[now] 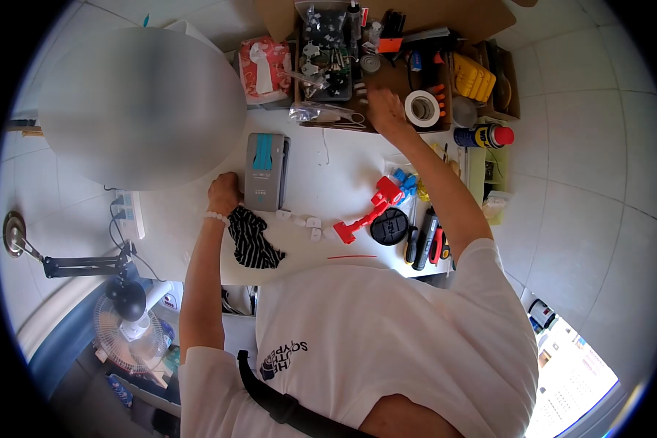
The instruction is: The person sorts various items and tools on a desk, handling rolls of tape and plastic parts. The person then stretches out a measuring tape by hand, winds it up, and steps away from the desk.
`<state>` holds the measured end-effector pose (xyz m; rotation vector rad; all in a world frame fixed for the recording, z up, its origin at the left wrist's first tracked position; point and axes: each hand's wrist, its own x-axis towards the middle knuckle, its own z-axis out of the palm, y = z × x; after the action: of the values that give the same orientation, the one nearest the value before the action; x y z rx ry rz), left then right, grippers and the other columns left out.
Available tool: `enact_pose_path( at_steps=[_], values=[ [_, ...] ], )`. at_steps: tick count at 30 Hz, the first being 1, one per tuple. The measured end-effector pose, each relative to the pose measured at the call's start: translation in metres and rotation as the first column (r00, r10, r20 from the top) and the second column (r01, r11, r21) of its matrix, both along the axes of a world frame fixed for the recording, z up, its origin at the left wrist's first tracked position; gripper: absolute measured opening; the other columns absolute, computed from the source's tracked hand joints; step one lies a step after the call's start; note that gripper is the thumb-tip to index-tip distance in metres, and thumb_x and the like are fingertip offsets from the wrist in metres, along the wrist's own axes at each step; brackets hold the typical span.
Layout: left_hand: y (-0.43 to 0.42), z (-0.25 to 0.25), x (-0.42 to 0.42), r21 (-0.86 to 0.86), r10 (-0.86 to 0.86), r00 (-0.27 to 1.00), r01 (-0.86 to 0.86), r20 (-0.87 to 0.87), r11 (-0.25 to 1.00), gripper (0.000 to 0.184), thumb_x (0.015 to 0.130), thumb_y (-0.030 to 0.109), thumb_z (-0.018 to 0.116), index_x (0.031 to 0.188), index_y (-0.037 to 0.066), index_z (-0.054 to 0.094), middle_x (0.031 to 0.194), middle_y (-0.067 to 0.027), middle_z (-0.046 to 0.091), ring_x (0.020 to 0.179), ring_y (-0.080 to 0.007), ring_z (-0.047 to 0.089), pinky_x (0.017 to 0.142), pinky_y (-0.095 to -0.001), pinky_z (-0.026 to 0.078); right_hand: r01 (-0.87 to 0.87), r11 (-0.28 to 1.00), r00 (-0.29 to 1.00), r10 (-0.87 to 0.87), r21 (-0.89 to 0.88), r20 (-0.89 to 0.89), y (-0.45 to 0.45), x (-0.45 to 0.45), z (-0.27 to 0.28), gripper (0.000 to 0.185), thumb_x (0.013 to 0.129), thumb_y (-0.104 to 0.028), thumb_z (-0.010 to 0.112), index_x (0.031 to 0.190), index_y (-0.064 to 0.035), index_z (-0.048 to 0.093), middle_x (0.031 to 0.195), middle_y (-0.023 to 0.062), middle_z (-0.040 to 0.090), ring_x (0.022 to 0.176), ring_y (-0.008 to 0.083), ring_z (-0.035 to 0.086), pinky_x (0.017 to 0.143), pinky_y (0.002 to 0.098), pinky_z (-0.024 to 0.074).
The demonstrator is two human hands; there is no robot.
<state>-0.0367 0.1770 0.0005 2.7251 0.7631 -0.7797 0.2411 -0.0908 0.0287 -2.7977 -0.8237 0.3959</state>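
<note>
My right hand (387,111) reaches over the front wall of a cardboard box (416,130) filled with tools and parts. The back of the hand covers most of its fingers, and whatever they touch is hidden. A roll of white tape (422,109) lies just right of it. My left hand (225,191) rests curled on the white table, with nothing visible in it and a beaded bracelet at the wrist. Close to its right stands a grey box (266,171) with a blue band, and a black-and-white striped cloth (252,239) lies below.
A red jointed part (369,212), a round black cap (389,227) and several screwdrivers and pliers (427,237) lie on the table (310,157). A spray can (483,136) lies at the right edge. A tissue pack (265,69) sits beside the cardboard box. At left are a lamp arm (80,266) and a fan (128,332).
</note>
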Motion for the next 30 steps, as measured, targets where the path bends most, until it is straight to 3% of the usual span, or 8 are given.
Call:
enact_pose_path(
  at_steps=[21, 26, 30],
  values=[
    [0.001, -0.002, -0.001, -0.001, -0.012, 1.0, 0.012, 0.028, 1.0, 0.027, 0.059, 0.012, 0.077, 0.081, 0.002, 0.063, 0.091, -0.0183, 0.065, 0.087, -0.0365, 0.063, 0.074, -0.0404, 0.052, 0.073, 0.99, 0.996, -0.067, 0.118, -0.055, 0.004, 0.003, -0.005, 0.031, 0.069, -0.003, 0.066, 0.097, 0.0019, 0.055, 0.092, 0.0272, 0.062, 0.087, 0.0422, 0.061, 0.075, 0.0456, 0.0527],
    [0.004, -0.006, -0.001, 0.006, -0.029, 1.0, 0.029, 0.0, 1.0, 0.029, 0.058, 0.012, 0.077, 0.081, 0.002, 0.063, 0.092, -0.0183, 0.065, 0.088, -0.0364, 0.063, 0.074, -0.0404, 0.052, 0.033, 0.961, 0.999, -0.037, 0.274, 0.007, 0.002, 0.007, -0.022, 0.028, 0.07, -0.002, 0.062, 0.096, 0.0032, 0.054, 0.092, 0.0289, 0.061, 0.087, 0.0436, 0.061, 0.076, 0.0475, 0.0517],
    [0.004, -0.006, -0.001, 0.008, -0.036, 0.999, 0.036, 0.002, 0.999, 0.029, 0.057, 0.011, 0.077, 0.081, 0.002, 0.063, 0.092, -0.0184, 0.065, 0.088, -0.0365, 0.063, 0.074, -0.0407, 0.052, 0.044, 0.96, 0.998, -0.034, 0.278, -0.043, 0.003, 0.009, -0.025, 0.026, 0.07, -0.001, 0.061, 0.095, 0.0037, 0.054, 0.092, 0.0296, 0.061, 0.087, 0.0442, 0.061, 0.076, 0.0475, 0.0515]
  ],
)
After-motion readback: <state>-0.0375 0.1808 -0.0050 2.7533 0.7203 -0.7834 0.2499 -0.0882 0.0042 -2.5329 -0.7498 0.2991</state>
